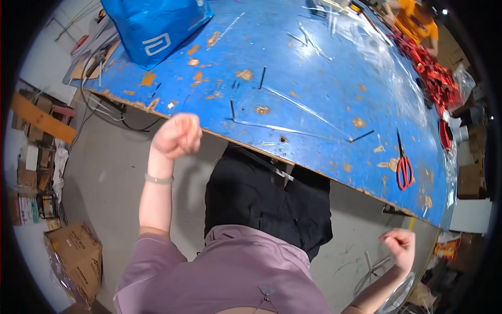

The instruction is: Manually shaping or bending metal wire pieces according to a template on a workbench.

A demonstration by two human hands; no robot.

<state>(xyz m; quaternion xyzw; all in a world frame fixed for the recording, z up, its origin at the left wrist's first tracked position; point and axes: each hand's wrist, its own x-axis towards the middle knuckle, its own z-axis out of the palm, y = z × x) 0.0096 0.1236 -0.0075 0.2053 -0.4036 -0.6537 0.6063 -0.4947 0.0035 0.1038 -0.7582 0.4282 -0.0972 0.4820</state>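
My left hand is raised in a fist just off the near edge of the blue table, with nothing seen sticking out of it. My right hand is also closed, fingers curled in, held out over the floor beyond the table's near right edge; nothing shows in it. On the table between them lie two thin clear strips with short black ends, making a narrow V. Nearest to my right hand on the tabletop is a pair of scissors with red handles and dark blades.
A large blue bag stands at the far left of the table. Thin clear pieces and crumpled clear plastic film lie farther back. At the far right, a person in orange sits by a red shiny heap. A cardboard box rests on the floor at left.
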